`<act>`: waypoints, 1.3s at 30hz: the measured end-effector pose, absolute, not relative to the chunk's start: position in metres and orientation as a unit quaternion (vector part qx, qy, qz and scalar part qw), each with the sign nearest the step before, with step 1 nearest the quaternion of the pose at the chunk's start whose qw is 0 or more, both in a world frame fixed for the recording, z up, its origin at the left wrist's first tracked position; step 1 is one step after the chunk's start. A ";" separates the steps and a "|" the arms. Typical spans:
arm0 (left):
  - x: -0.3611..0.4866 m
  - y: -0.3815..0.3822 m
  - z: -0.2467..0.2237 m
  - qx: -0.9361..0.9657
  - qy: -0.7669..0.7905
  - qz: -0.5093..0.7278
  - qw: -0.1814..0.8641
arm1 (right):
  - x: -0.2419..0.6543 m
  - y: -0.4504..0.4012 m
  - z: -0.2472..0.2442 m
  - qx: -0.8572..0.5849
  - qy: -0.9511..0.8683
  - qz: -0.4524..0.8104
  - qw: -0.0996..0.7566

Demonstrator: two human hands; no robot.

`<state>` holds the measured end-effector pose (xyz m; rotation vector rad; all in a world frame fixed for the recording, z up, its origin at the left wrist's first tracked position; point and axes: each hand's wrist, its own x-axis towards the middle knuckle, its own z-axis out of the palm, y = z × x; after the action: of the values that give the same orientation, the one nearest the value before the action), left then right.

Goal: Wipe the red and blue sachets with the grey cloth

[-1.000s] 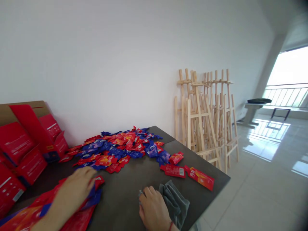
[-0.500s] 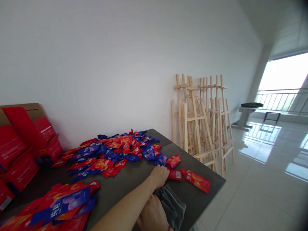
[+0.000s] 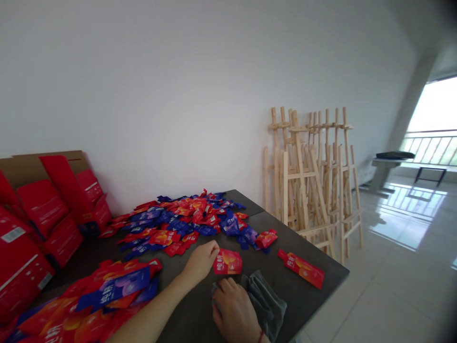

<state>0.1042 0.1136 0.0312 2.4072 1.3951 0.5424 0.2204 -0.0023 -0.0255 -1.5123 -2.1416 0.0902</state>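
The left hand (image 3: 200,262) has drawn back from the far sachets, and a glossy red sachet (image 3: 227,262) now lies just beside its fingertips, further left than before. Those fingers are loosely bent and pinch nothing that shows. The right hand (image 3: 233,305), with a red string bracelet (image 3: 261,337) at its wrist, rests palm-down with curled fingers at the edge of a crumpled grey cloth (image 3: 266,302); whether it grips the cloth, I cannot tell. Both hands are over the dark grey tabletop (image 3: 314,259). At lower left, a heap of flat red and blue foil sachets (image 3: 107,297) lies beside the left forearm. Beyond the hands spreads a larger, loose pile of red and blue sachets (image 3: 182,221), with a lone red sachet (image 3: 266,238) at its edge. Another long red sachet (image 3: 302,269) lies apart near the tabletop's right edge. Red cardboard cartons (image 3: 43,209) stand along the left side. Further off, unfinished-looking pine easels (image 3: 310,181) lean against a white wall (image 3: 178,95). To the right, a glossy tiled floor (image 3: 400,286) runs to a small table (image 3: 387,162) and a bright window with a metal railing (image 3: 432,147).
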 end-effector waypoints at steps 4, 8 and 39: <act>0.056 0.086 0.001 0.791 0.528 0.210 0.226 | 0.222 -0.005 -0.022 -0.552 -0.788 0.047 0.268; 0.040 0.066 -0.029 0.720 0.496 0.268 0.406 | 0.225 -0.007 -0.020 -0.539 -0.782 0.063 0.305; 0.039 0.061 -0.035 0.729 0.485 0.268 0.401 | 0.257 0.027 -0.020 -0.651 -0.721 -0.019 0.237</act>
<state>0.0385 0.0608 -0.0345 1.8434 1.2261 0.6777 0.2571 0.0275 -0.0199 -1.7839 -1.9757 -0.0524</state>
